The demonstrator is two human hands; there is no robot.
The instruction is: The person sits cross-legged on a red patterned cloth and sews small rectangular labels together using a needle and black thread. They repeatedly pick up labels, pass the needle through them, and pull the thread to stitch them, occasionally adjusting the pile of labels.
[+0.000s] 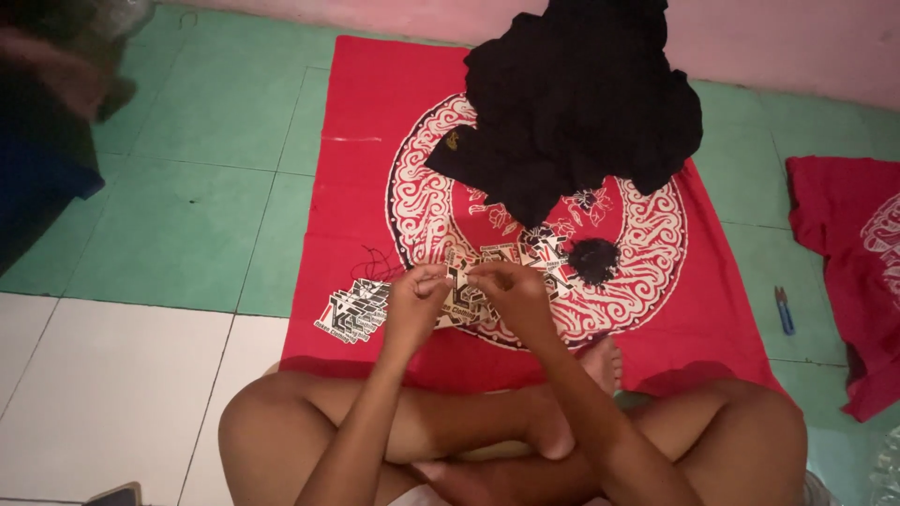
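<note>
I sit cross-legged at the near edge of a red cloth [356, 187] with a white round pattern. My left hand [415, 302] and my right hand [509, 292] meet just above it, fingers pinched together on a small black-and-white card tag [461, 279]. What runs between the fingers is too small to make out. A fanned stack of the same tags [354, 311] lies left of my left hand, and more tags [539, 251] are scattered beyond my right hand. A small heap of black thread [592, 260] sits to the right of them.
A pile of black garments [577, 103] covers the far part of the cloth. A second red cloth [848, 272] lies at the right, with blue snips [784, 310] on the green tiles beside it. Dark fabric [42, 159] is at the far left.
</note>
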